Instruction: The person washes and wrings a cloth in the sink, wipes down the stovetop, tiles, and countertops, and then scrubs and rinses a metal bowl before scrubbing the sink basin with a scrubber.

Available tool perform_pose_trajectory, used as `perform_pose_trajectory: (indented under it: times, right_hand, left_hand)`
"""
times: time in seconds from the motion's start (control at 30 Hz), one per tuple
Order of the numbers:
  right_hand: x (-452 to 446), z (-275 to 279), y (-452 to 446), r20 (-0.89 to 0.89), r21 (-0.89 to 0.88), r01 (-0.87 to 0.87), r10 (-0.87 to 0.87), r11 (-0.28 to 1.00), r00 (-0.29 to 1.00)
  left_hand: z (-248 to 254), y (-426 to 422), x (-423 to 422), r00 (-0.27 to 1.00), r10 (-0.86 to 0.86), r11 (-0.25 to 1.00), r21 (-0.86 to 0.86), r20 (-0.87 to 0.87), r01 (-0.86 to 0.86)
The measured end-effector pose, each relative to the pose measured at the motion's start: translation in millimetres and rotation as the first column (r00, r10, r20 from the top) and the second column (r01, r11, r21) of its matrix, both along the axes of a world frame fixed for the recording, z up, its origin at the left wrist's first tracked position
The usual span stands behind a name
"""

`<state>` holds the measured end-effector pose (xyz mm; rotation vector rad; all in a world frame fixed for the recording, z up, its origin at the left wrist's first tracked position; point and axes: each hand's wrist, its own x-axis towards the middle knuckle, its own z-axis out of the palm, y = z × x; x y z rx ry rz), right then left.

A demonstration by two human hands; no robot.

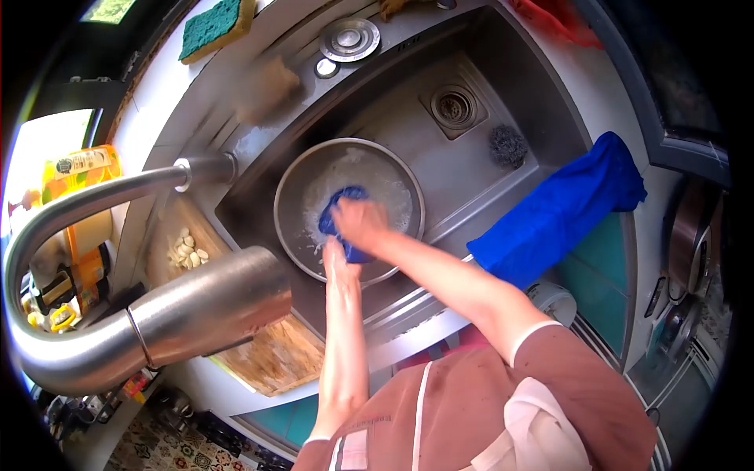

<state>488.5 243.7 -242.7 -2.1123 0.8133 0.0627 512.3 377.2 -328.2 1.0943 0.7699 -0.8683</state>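
A round metal basin [289,245] with cloudy, sudsy water stands in the steel sink [400,129]. Both of my hands are inside it, close together around a wet blue cloth [342,202]. My right hand [361,223] is closed on the cloth from above, its fingers somewhat blurred. Just below it is my left hand [338,253], wet and soapy up the forearm, against the lower part of the cloth; its fingers are hidden. Another blue cloth [558,212] hangs over the sink's right front edge.
The large faucet [212,302] arches in from the left. A wooden board [275,357] with garlic cloves [187,250] lies beneath it. A drain strainer [349,39] and a green sponge [210,30] sit behind the sink. A scouring pad [507,146] lies by the drain [453,107].
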Motion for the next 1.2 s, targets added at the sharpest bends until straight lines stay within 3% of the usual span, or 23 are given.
perform_pose_trajectory:
  times: [0.07, 0.1, 0.17, 0.23, 0.27, 0.33, 0.37, 0.43, 0.47, 0.5, 0.57, 0.63, 0.7, 0.73, 0.77, 0.83, 0.93, 0.97, 1.0, 1.03, 1.1, 1.13, 1.2]
  right_hand:
    - [4, -34, -24, 0.059, -0.121, 0.054, -0.047, 0.991, 0.997]
    - [2, -49, -34, 0.077, -0.137, 0.038, -0.027, 0.99, 0.997]
    - [0, -50, -52, -0.151, -0.084, 0.187, -0.198, 0.979, 0.968]
    - [-14, -102, -31, 0.094, 0.024, 0.241, -0.242, 0.97, 0.966]
    - [-18, -120, -23, 0.215, 0.081, 0.258, -0.27, 0.963, 0.939]
    - [-22, -96, -6, 0.124, 0.596, 0.044, -0.146, 0.802, 0.982]
    - [-22, -65, 2, 0.167, 0.653, -0.069, -0.055, 0.755, 0.984]
    - [-24, -9, 23, 0.307, 0.571, -0.234, 0.06, 0.787, 0.95]
    - [-24, 14, 30, 0.308, 0.597, -0.25, 0.069, 0.762, 0.949]
    - [-22, 28, 38, 0.239, 0.455, -0.207, 0.105, 0.866, 0.965]
    - [-6, 13, 39, 0.136, 0.114, -0.074, 0.058, 0.991, 0.989]
    - [10, -20, 24, 0.098, -0.009, 0.033, -0.032, 0.999, 0.995]
    - [10, -37, -6, 0.126, -0.062, 0.097, -0.089, 0.993, 0.988]
    - [5, -48, -26, 0.095, -0.124, 0.059, -0.048, 0.991, 0.994]
    - [-2, -66, -35, 0.101, -0.168, 0.023, -0.005, 0.986, 0.995]
    - [-10, -69, -43, -0.034, 0.003, 0.317, -0.317, 0.948, 0.948]
    - [-31, -79, -14, 0.144, 0.33, 0.155, -0.211, 0.931, 0.967]
    - [-33, -65, -11, 0.181, 0.571, -0.084, -0.025, 0.816, 0.983]
    - [-31, -33, 0, 0.244, 0.516, -0.197, 0.077, 0.834, 0.967]
    - [-30, -13, 17, 0.258, 0.505, -0.245, 0.125, 0.828, 0.958]
    - [-30, 33, 31, 0.215, 0.39, -0.291, 0.221, 0.874, 0.951]
    - [-24, 30, 32, 0.172, 0.346, -0.222, 0.171, 0.912, 0.97]
    - [-9, 10, 27, 0.123, 0.14, -0.085, 0.068, 0.986, 0.99]
  left_hand:
    - [55, -19, -2, 0.999, 0.027, 1.0, 0.003, 0.026, -0.027]
    - [35, -2, 2, 0.962, -0.061, 0.966, -0.225, 0.266, 0.124]
    - [90, -4, 12, 0.991, -0.079, 0.993, -0.078, 0.107, 0.087]
    - [58, 17, 15, 0.972, -0.233, 0.97, 0.065, -0.015, 0.233]
    - [46, 17, 13, 0.962, -0.274, 0.962, -0.004, 0.001, 0.274]
    - [-2, 16, 21, 0.983, -0.183, 0.982, -0.055, -0.007, 0.182]
    - [-16, 18, 29, 0.986, -0.167, 0.976, -0.138, 0.009, 0.167]
    - [-20, 23, 38, 0.974, -0.003, 0.952, -0.299, -0.226, -0.066]
    - [48, -17, 13, 0.968, 0.089, 0.985, -0.167, 0.233, -0.05]
    - [29, -9, 23, 0.948, -0.067, 0.976, -0.177, 0.312, 0.128]
    - [-38, 5, 24, 0.931, -0.041, 0.644, -0.703, 0.363, 0.302]
    - [-43, 20, 18, 0.995, -0.023, 0.832, -0.549, 0.101, 0.075]
    - [51, -20, 10, 0.995, -0.085, 0.993, -0.083, 0.057, 0.089]
    - [60, -6, 13, 0.99, -0.077, 0.961, -0.256, 0.114, 0.105]
    - [60, 2, 17, 0.972, -0.088, 0.967, -0.217, 0.218, 0.136]
    - [56, 10, 27, 0.989, -0.148, 0.985, -0.089, 0.018, 0.15]
    - [45, -7, 18, 0.968, -0.249, 0.968, 0.02, -0.04, 0.25]
    - [36, -14, 17, 0.977, -0.209, 0.978, 0.001, -0.053, 0.209]
    - [1, -2, 27, 0.981, -0.194, 0.97, -0.154, -0.023, 0.189]
    - [24, -4, 32, 0.984, -0.174, 0.93, -0.336, -0.039, 0.151]
    - [43, -18, 26, 0.993, -0.114, 0.955, -0.271, 0.029, 0.118]
    - [35, -14, 14, 0.957, -0.093, 0.971, -0.19, 0.273, 0.149]
    - [21, -5, 10, 0.99, -0.058, 0.958, -0.271, 0.131, 0.092]
